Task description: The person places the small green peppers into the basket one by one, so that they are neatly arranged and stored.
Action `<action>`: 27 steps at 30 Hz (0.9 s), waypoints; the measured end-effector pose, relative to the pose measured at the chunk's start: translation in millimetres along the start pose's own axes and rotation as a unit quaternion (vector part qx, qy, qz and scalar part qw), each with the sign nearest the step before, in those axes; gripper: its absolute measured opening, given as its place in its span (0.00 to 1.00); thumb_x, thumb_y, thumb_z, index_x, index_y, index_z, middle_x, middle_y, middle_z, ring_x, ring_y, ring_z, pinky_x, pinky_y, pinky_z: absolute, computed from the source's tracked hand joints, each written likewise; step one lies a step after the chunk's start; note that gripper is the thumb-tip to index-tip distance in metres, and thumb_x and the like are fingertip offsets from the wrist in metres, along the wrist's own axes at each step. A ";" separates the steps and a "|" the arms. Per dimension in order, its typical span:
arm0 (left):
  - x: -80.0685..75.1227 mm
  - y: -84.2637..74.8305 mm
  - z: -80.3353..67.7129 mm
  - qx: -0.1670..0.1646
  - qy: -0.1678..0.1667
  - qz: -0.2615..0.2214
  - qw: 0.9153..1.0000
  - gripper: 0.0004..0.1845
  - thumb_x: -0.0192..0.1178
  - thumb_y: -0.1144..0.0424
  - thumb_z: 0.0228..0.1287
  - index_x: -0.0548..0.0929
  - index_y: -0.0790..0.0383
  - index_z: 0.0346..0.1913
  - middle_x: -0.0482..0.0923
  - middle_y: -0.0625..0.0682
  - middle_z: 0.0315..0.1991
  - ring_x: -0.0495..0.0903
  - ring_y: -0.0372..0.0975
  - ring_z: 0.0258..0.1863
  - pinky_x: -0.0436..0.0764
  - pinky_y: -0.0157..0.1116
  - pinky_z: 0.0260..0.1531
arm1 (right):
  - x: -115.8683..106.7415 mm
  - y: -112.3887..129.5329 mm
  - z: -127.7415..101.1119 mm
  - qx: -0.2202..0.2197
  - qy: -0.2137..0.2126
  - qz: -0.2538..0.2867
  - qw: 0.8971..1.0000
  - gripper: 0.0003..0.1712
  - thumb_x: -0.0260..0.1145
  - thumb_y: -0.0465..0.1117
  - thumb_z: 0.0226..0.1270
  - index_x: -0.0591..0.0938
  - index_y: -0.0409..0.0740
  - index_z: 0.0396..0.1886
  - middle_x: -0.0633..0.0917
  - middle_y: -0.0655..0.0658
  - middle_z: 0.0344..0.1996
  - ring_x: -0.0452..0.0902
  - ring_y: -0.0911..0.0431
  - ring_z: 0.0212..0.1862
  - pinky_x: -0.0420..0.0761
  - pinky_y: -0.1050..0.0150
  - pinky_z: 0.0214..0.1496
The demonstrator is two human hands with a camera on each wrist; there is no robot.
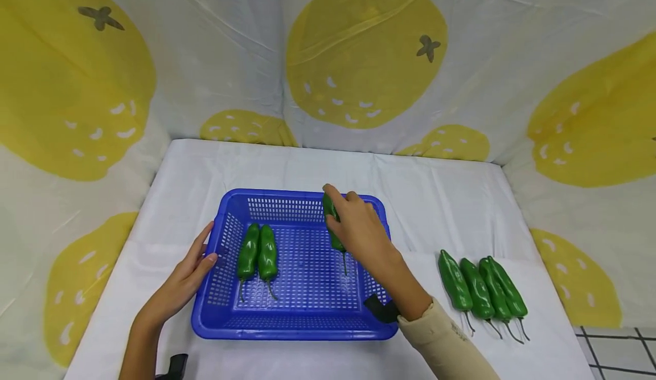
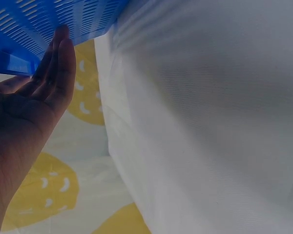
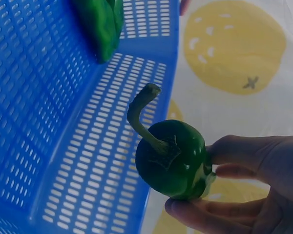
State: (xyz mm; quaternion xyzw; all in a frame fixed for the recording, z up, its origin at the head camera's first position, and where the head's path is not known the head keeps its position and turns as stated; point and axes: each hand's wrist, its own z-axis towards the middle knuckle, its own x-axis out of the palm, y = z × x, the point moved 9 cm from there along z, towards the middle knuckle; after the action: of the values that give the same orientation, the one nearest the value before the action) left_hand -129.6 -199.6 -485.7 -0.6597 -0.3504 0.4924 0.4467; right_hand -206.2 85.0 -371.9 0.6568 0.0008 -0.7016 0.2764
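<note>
A blue perforated plastic basket [image 1: 292, 333] stands on the white cloth. My right hand [image 1: 365, 229] pinches a green pepper [image 1: 336, 242] between thumb and fingers over the basket's right half. In the right wrist view the held pepper [image 3: 171, 158] shows its curved stem toward the camera. Two more green peppers, one [image 1: 248, 252] beside the other [image 1: 268, 253], lie at the left of the basket floor with stems toward me. Against the basket's left outer wall rests my left hand [image 1: 179, 280], its fingers [image 2: 63, 63] nearly straight and the thumb near the rim.
Several green peppers [image 1: 480, 289] lie side by side on the cloth [image 1: 420, 357] right of the basket. Fabric walls [image 1: 230, 72] with yellow fruit prints rise behind and at both sides. A tiled grid surface [image 1: 620, 351] shows at the lower right.
</note>
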 end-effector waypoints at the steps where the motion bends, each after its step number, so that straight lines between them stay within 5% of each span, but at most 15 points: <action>1: 0.9 0.3 0.4 0.001 0.001 -0.002 1.000 0.37 0.45 0.58 0.80 0.38 0.42 0.81 0.52 0.74 0.73 0.66 0.74 0.62 0.79 0.64 0.43 | 2.6 1.2 0.8 -0.001 0.006 0.001 1.000 0.26 0.66 0.38 0.69 0.72 0.50 0.65 0.77 0.40 0.30 0.69 0.55 0.16 0.70 0.68 0.14; 4: 3.0 1.3 1.0 0.001 0.004 -0.009 1.000 0.37 0.46 0.59 0.80 0.39 0.42 0.81 0.53 0.75 0.72 0.68 0.73 0.61 0.80 0.63 0.42 | 11.1 4.9 2.8 -0.002 0.028 0.005 1.000 0.27 0.66 0.39 0.70 0.73 0.50 0.67 0.78 0.39 0.33 0.63 0.57 0.13 0.66 0.68 0.12; 11: 1.7 1.0 0.5 0.004 -0.001 -0.005 1.000 0.37 0.46 0.59 0.80 0.39 0.43 0.81 0.54 0.75 0.72 0.68 0.74 0.60 0.81 0.63 0.41 | 28.9 18.6 10.2 -0.021 0.066 0.025 0.997 0.27 0.65 0.40 0.71 0.74 0.51 0.68 0.80 0.42 0.35 0.72 0.56 0.27 0.73 0.69 0.21; 16: 1.4 -0.3 1.2 0.007 0.001 -0.008 1.000 0.37 0.45 0.59 0.80 0.39 0.44 0.81 0.56 0.76 0.71 0.70 0.73 0.58 0.82 0.62 0.40 | 42.6 27.4 12.6 -0.040 0.082 0.021 0.996 0.28 0.66 0.39 0.70 0.74 0.49 0.68 0.81 0.40 0.38 0.72 0.56 0.26 0.73 0.69 0.20; 27: 1.1 0.0 0.4 0.007 0.002 -0.011 1.000 0.36 0.45 0.59 0.80 0.39 0.43 0.81 0.57 0.76 0.70 0.72 0.73 0.57 0.83 0.60 0.39 | 70.8 41.2 16.1 -0.064 0.107 0.000 0.992 0.22 0.67 0.39 0.69 0.76 0.50 0.61 0.77 0.45 0.31 0.71 0.56 0.27 0.72 0.70 0.19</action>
State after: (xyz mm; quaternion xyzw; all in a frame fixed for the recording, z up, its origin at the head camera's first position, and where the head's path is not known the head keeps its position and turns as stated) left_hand -129.7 -198.4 -486.1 -0.6539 -0.3531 0.4885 0.4573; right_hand -203.8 16.8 -420.0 0.7092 0.0753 -0.6257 0.3160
